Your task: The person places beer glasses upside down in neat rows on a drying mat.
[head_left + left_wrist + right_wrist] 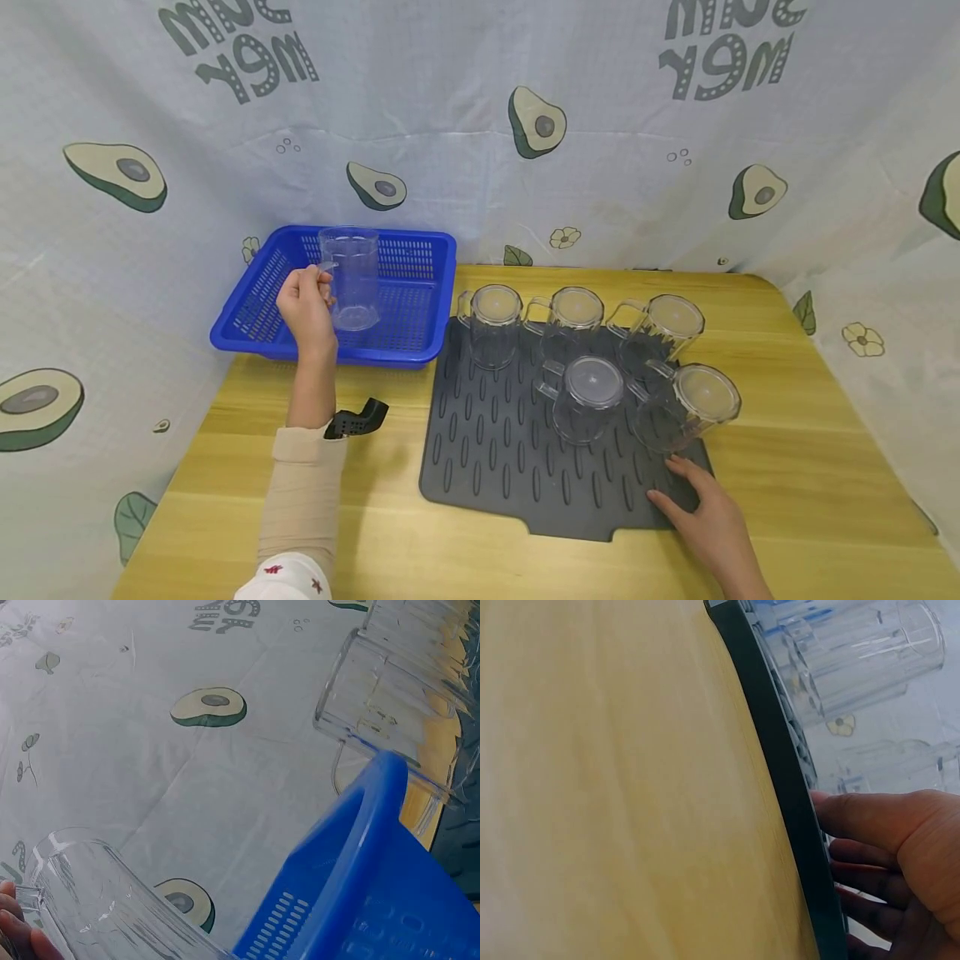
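My left hand (307, 304) grips the handle of a clear glass mug (355, 283), which overlaps the blue plastic basket (438, 333) in the head view. In the left wrist view, the same mug (112, 900) slants across the lower left, with fingertips at its handle. My right hand (708, 517) rests at the front right corner of the dark grey drying mat (495, 483), thumb and fingers spread apart. Its thumb lies along the mat's edge (791, 817) in the right wrist view. Just beyond those fingertips is a glass mug (686, 408) on the mat.
Several clear glass mugs stand upside down on the mat, including a back left mug (495, 329) and a front middle mug (588, 400). Their handles point left. Behind the wooden table (795, 467) hangs an avocado-print cloth (465, 192). A black strap piece (358, 419) sticks out from the left wrist.
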`<control>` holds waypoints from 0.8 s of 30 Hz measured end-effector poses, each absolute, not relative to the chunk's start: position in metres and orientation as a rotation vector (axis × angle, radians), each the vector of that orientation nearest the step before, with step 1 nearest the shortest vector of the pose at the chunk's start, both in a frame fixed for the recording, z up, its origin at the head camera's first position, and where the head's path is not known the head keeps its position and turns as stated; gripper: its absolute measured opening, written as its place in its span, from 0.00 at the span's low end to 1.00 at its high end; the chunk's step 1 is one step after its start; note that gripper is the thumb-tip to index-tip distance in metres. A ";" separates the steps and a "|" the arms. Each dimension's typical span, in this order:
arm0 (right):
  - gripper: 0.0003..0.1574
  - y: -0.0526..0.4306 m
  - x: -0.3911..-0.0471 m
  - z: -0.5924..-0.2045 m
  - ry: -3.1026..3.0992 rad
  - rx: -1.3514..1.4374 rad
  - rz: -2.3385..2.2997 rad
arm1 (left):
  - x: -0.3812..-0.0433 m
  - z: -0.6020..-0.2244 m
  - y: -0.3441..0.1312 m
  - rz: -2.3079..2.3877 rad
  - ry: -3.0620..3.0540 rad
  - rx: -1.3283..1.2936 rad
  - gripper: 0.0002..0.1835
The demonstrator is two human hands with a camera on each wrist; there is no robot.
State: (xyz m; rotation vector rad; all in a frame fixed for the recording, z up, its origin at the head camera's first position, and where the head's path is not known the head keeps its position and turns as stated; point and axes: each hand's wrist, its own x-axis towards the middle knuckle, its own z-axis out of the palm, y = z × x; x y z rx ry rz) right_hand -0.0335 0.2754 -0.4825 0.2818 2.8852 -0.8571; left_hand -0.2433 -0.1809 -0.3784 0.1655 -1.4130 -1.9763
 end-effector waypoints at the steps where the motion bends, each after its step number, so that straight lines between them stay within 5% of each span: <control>1: 0.42 0.275 -0.034 -0.483 2.888 0.278 -0.855 | -0.241 -0.377 -0.180 -1.991 -1.393 0.142 0.20; 24: 0.42 0.277 -0.033 -0.485 2.932 0.220 -0.858 | -0.184 -0.357 -0.141 -2.272 -1.196 -0.140 0.17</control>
